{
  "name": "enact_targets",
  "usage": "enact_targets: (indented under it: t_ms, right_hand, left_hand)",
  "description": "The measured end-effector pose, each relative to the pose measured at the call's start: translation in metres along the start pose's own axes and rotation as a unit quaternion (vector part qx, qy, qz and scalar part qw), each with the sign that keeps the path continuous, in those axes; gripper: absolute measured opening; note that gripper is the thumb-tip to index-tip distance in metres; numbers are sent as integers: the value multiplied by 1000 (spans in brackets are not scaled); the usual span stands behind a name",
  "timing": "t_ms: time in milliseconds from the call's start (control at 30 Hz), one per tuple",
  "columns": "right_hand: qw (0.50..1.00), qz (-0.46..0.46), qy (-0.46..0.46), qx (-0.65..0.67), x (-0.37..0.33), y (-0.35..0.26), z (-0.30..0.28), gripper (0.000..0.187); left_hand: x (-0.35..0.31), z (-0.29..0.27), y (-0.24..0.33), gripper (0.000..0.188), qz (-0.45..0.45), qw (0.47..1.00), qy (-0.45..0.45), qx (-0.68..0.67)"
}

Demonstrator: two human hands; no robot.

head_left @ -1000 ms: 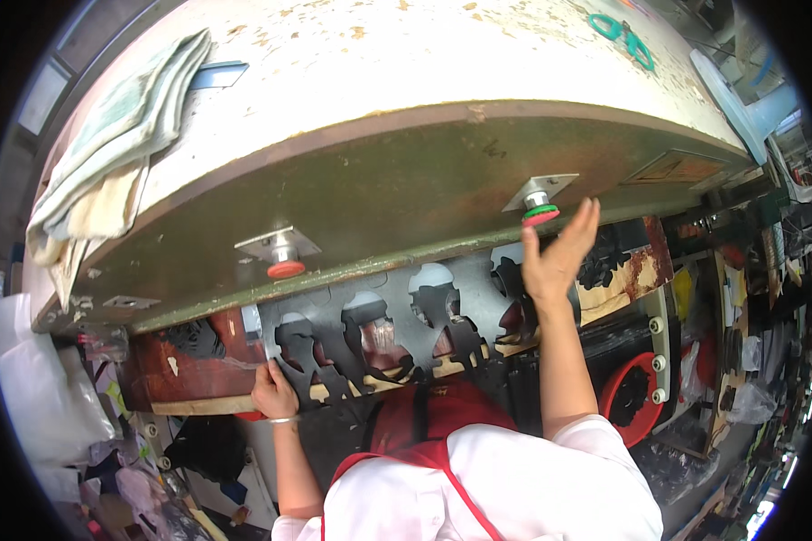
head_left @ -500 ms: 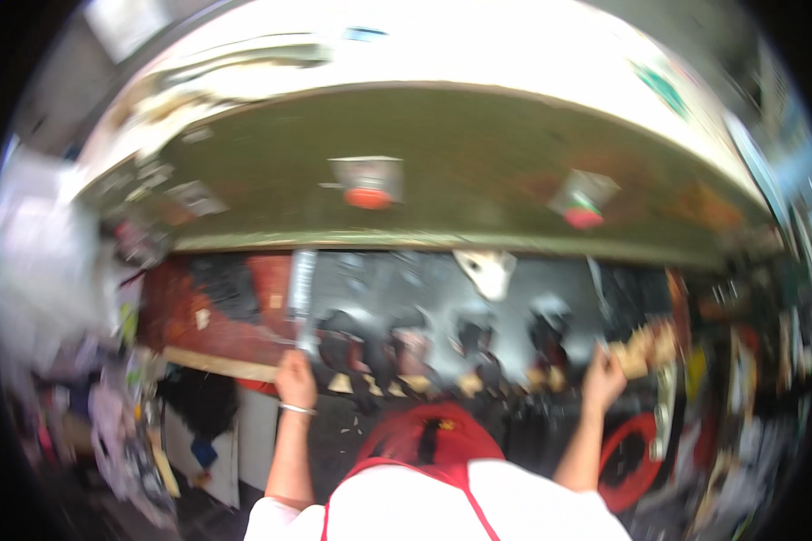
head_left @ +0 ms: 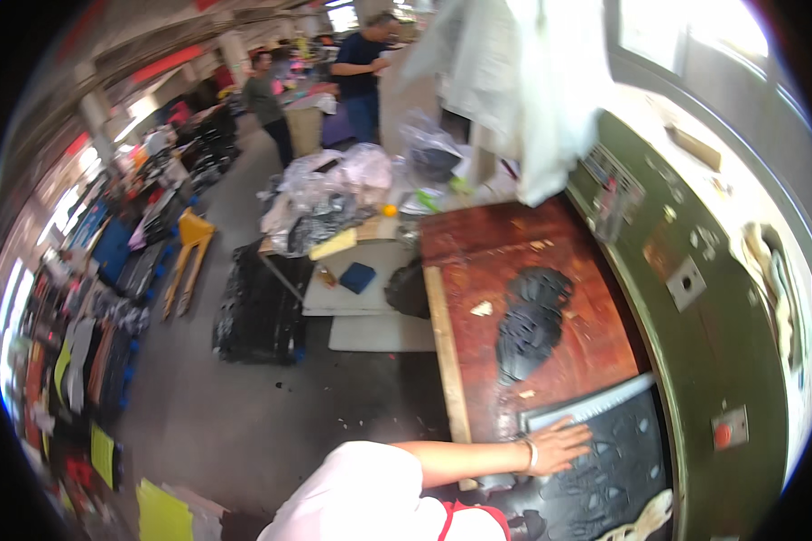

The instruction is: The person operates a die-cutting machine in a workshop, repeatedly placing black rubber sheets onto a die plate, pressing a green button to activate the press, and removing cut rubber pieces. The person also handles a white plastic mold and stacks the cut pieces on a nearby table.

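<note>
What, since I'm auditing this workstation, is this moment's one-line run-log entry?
left hand: open over black sheet | right hand: out of view | black pieces: on red-brown board | green panel: right of board

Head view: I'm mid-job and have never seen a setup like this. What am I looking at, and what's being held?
There is no robot here, just a person working bare-handed. A wide fisheye camera on their head takes the picture, so straight edges bend toward the rim. You can see the left hand, with a pale band at the wrist; the right hand is out of view. The left hand is spread palm-down over a black sheet, with nothing visibly gripped. Beyond the sheet, black pieces lie on a red-brown board. On the right runs a green panel with a red button. Two other people stand in the background.
</note>
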State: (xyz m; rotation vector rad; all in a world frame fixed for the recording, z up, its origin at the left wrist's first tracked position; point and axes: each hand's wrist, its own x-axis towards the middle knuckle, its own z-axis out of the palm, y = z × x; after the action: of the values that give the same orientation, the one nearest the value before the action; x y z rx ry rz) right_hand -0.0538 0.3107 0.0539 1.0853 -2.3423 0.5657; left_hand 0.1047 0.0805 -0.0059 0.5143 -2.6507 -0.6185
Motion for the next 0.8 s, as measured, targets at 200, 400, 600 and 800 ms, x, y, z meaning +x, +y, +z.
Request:
enact_targets:
  t_ms: [200,400,600,800]
  right_hand:
    - [729,386,-29,565,-59,37,-58,80]
    - [742,438,181,475,-83,49,-106,64]
    - [819,401,238,334,-117,37,-166,66]
    - [821,439,181,317,-112,33,-139,67]
  left_hand:
    - [-50,-11,-6,50,17,996,-63,59]
    - [-50,-33,10,53,28,991,-68,114]
    - [-63,-26,5,52,28,991,-67,113]
    - [-59,-40,12,51,38,990,-97,90]
